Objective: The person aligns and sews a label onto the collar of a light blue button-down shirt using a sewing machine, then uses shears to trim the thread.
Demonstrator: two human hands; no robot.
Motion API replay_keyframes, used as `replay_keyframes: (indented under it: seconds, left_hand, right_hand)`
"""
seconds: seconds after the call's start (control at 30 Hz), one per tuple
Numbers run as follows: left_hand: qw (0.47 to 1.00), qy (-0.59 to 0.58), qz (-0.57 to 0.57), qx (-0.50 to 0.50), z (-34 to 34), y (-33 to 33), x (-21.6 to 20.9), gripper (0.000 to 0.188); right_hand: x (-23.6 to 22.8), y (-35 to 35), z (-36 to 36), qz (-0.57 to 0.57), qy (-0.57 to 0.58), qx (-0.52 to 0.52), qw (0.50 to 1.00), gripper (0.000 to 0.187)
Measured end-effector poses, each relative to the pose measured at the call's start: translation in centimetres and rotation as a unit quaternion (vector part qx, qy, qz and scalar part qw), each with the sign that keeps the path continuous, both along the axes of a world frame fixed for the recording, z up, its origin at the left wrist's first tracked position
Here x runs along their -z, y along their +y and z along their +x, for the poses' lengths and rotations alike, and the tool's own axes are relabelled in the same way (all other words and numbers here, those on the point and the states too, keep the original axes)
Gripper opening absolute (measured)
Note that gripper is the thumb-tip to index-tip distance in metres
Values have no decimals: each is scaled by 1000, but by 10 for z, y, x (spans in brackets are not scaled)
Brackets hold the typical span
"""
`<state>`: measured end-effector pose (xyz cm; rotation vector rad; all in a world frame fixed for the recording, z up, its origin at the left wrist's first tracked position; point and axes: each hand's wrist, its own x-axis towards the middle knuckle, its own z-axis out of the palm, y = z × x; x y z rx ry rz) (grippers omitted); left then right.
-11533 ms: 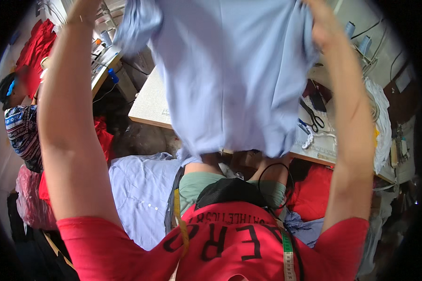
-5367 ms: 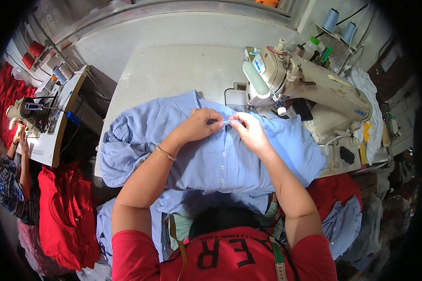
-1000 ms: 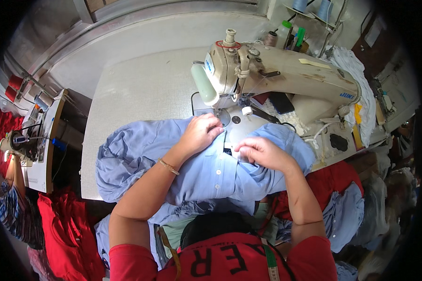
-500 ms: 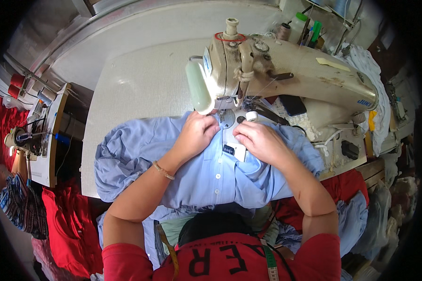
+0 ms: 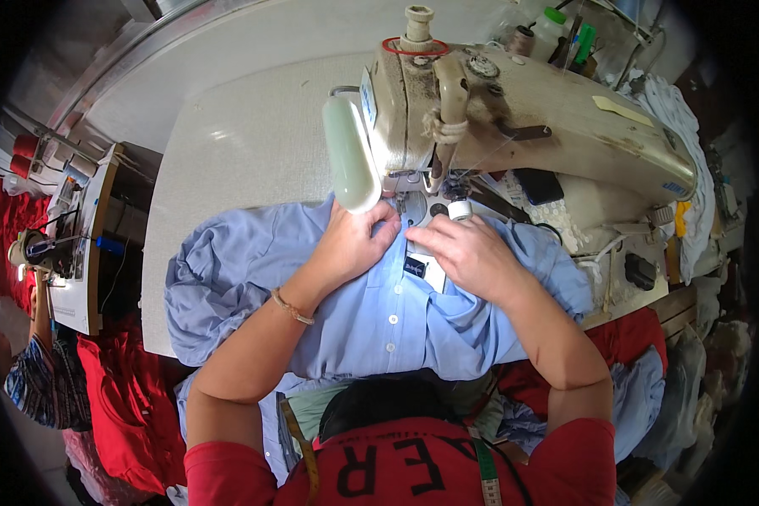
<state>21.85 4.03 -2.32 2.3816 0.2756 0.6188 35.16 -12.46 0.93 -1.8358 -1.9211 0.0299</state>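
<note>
A light blue button-up shirt (image 5: 337, 337) lies spread over the sewing table, its button strip running up to the sewing machine (image 5: 481, 93). My left hand (image 5: 361, 244) is closed on the fabric just left of the strip, close below the machine's needle area. From the right, my right hand (image 5: 468, 253) reaches in with its fingertips pinching the strip's edge, near my left fingers. A dark label on a white patch (image 5: 417, 266) shows in the collar area beside my right hand. White buttons (image 5: 393, 320) line the strip below.
A pale green lamp (image 5: 351, 156) hangs beside the machine head. A small white spool (image 5: 459, 210) and a dark phone (image 5: 538, 186) are at the machine's base. Red cloth (image 5: 126, 405) hangs at left, where another person's arm (image 5: 40, 308) works at a second machine.
My right hand has shifted left, its fingertips now at the button strip beside my left fingers. My left hand stays about where it was. The whole view has shifted slightly.
</note>
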Motion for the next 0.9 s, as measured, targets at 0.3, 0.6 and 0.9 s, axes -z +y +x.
replay_keyframes:
  seconds: [0.3,0.6,0.9]
  left_hand:
    - [999,36,-31,-18,2,-3,-2,12]
    - [995,28,-89,-45,6,-2,-4,13]
    - [996,42,-74,-41,5,3,-1,12]
  right_hand:
    - [5,0,-3,-44,-65,-10,997,31]
    - [12,2,-5,3,-80,-23,997,31]
    - [12,4,-4,-11,-36,-12,999,32]
